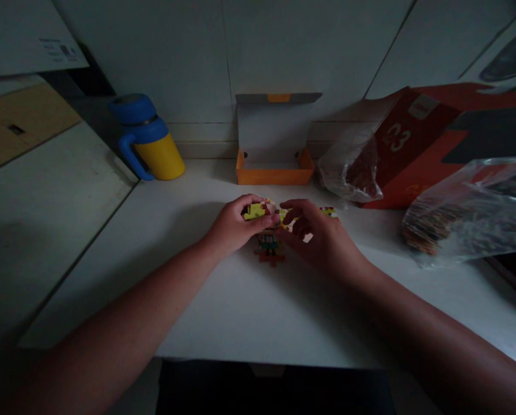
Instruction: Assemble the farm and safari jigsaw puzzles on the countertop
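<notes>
A small model of coloured toy bricks [270, 245], yellow on top with red and teal parts below, stands on the white table [249, 311] in the middle. My left hand [236, 225] grips its yellow top from the left, fingers curled round it. My right hand [318, 233] meets it from the right, fingers pinched on the yellow bricks. A few more yellow bricks [329, 212] show just behind my right hand. The lower part of the model is partly hidden by my fingers.
An open orange and white box [275, 147] stands at the back by the wall. A yellow and blue mug [148, 138] is at the back left. A red carton [426, 138] and clear plastic bags [469, 213] of small pieces lie at the right.
</notes>
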